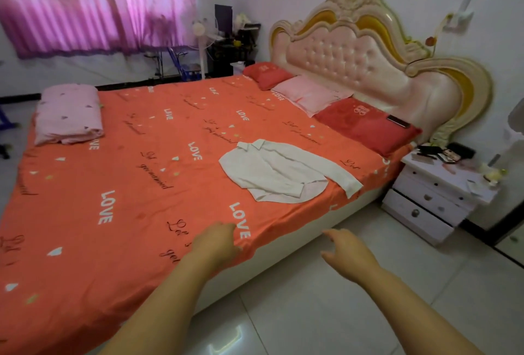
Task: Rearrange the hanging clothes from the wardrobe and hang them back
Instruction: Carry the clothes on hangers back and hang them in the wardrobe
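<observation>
Beyond both outstretched hands, a white shirt (279,174) lies flat on the orange bed (119,184); left hand (217,244) and right hand (347,252) hang apart, loose-fingered, holding nothing.

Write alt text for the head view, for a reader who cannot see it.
A white shirt lies flat on an orange bedsheet, no hanger visible. The empty left hand and right hand are held out toward it. Pillows line a pink headboard; a white nightstand stands beside it.
</observation>
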`<state>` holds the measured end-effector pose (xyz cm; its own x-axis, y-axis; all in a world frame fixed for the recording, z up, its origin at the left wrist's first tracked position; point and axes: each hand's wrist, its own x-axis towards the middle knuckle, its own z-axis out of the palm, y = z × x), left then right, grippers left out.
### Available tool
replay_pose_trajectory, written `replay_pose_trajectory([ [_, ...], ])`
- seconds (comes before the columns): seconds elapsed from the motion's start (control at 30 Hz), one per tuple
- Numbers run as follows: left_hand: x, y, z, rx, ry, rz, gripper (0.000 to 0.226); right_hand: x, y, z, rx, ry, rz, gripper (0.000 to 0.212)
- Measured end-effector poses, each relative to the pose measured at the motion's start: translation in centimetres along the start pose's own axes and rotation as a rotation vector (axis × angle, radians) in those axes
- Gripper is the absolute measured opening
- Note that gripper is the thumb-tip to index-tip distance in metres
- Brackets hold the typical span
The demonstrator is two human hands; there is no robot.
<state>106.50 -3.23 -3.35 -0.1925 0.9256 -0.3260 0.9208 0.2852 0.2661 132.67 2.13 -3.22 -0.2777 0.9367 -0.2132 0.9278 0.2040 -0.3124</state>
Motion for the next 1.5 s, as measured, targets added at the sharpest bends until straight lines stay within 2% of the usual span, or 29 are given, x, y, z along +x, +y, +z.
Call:
replay_pose_trajectory([
  [0.17,11.0,1.9,-1.3,-0.029,-0.022,0.015,0.053,10.2,1.0,-2.2,0.032,-0.010,0.000,0.056],
  [0.27,16.7,3.3,-3.2,-0.048,-0.042,0.028,0.060,16.2,1.3,-4.3,0.025,-0.021,0.003,0.050],
  [0.43,25.5,5.8,-6.0,-0.049,-0.022,0.037,0.060,25.5,2.0,-7.0,0.063,-0.006,-0.009,0.057],
  [0.57,31.4,8.0,-6.3,-0.056,-0.043,-0.018,0.062,32.8,3.8,-7.6,0.060,-0.067,-0.057,0.059],
  [0.97,45.4,15.2,-8.7,-0.087,-0.010,-0.315,0.060,54.8,9.3,-11.3,-0.081,-0.265,-0.351,0.061],
  [1.2,51.5,14.7,-9.9,-0.111,-0.006,-0.397,0.060,63.2,7.5,-10.9,-0.109,-0.338,-0.444,0.060],
  [1.5,61.5,10.3,-10.1,-0.122,-0.039,-0.395,0.054,73.1,3.5,-9.1,-0.210,-0.372,-0.439,0.057],
])
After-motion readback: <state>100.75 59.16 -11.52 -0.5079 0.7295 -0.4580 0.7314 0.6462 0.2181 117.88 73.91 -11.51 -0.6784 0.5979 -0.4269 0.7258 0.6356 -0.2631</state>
